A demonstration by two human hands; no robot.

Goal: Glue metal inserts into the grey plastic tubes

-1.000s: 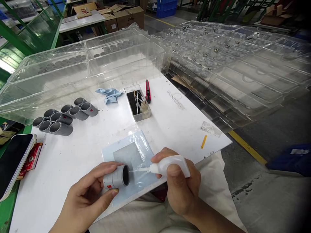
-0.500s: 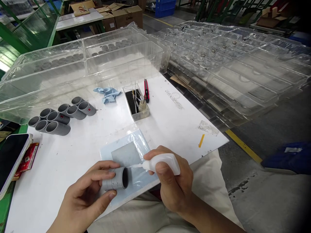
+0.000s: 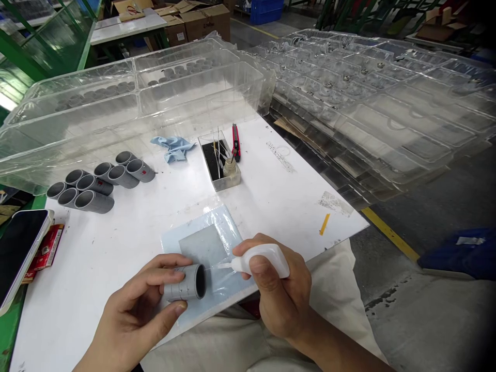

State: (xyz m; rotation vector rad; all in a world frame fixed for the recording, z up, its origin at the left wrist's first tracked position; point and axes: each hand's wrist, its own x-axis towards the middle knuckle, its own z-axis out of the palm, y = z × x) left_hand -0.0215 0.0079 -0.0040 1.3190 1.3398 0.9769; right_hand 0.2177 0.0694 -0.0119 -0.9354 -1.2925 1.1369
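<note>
My left hand (image 3: pixel 135 310) grips a short grey tube (image 3: pixel 186 283), held sideways with its dark open end facing right. My right hand (image 3: pixel 281 297) is closed round a small white squeeze bottle (image 3: pixel 263 257). The bottle's thin nozzle points left and its tip sits just outside the tube's mouth. Both are held over a pale blue sheet with a grey square (image 3: pixel 203 243) near the front edge of the white table (image 3: pixel 116 248).
Several grey tubes (image 3: pixel 101 181) lie in a cluster at the left. A clear box with a small jar (image 3: pixel 222 163), a red cutter (image 3: pixel 235 142) and a blue cloth (image 3: pixel 172 147) sit behind. Clear plastic trays (image 3: pixel 135 98) fill the back. A phone (image 3: pixel 19 253) lies at left.
The tube has been turned in my left hand, so its red mark no longer shows. The nozzle has drawn back slightly from the tube's mouth.
</note>
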